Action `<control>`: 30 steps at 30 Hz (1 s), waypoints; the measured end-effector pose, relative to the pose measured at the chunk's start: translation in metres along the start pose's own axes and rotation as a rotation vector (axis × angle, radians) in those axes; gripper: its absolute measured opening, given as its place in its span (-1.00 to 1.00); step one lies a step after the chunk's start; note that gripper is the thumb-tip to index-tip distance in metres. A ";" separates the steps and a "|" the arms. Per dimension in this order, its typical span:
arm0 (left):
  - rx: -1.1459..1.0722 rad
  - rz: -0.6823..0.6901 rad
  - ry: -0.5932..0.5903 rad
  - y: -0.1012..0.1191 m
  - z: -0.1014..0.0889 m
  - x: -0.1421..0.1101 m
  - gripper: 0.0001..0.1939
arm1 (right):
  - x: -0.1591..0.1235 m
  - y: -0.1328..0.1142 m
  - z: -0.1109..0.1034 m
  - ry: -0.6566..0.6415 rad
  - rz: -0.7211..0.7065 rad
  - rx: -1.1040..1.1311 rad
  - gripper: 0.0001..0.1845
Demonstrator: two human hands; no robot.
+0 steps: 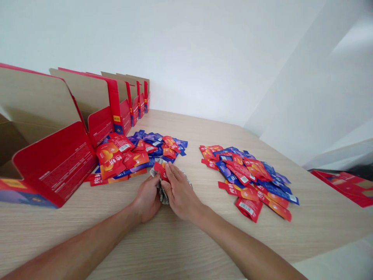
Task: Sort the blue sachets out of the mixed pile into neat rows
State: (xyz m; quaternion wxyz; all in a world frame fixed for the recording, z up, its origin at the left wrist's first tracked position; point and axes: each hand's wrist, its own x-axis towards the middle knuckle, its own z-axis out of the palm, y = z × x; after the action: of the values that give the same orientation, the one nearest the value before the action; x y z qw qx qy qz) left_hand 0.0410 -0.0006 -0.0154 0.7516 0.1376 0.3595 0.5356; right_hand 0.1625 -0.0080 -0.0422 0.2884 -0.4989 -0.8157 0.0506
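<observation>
My left hand (149,197) and my right hand (181,191) meet at the middle of the table, both closed. Between them is a small red packet (159,167), mostly covered by my fingers. Around and under it shows a crumpled grey-and-white sheet (164,197); whether it is paper or cloth I cannot tell. My left hand grips the sheet from the left side, while my right thumb and fingers press on the packet from above. Just beyond my hands lies a pile of red and blue packets (136,157). A second pile of similar packets (247,171) is to the right.
Several open red cardboard boxes (62,163) stand in a row along the left, flaps raised, reaching back to the white wall (198,58). The pale wooden table (201,233) ends at the right, where a red box (346,184) sits beyond its edge.
</observation>
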 end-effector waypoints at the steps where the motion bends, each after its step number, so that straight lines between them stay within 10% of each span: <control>1: -0.001 -0.003 0.001 0.000 0.000 0.001 -0.79 | -0.003 0.001 0.002 -0.011 -0.011 0.004 -0.35; 9: 0.031 -0.016 -0.008 -0.002 -0.001 0.001 -0.84 | -0.022 -0.004 -0.029 0.001 -0.149 0.082 -0.39; 17: 0.107 -0.094 -0.154 -0.005 0.004 -0.007 -0.77 | 0.015 0.016 -0.044 0.416 0.276 0.371 -0.62; 23: 0.076 -0.104 -0.093 -0.001 0.001 -0.004 -0.76 | 0.009 0.025 0.003 0.355 0.080 0.184 -0.46; 30: 0.043 -0.057 0.000 0.000 0.003 -0.004 -0.81 | -0.012 0.010 0.002 0.080 0.055 0.072 -0.34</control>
State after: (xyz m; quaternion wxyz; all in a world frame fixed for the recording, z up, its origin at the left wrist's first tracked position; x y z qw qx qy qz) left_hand 0.0428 -0.0038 -0.0113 0.7636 0.1433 0.3746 0.5060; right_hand 0.1728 -0.0126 -0.0524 0.3371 -0.5119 -0.7872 0.0680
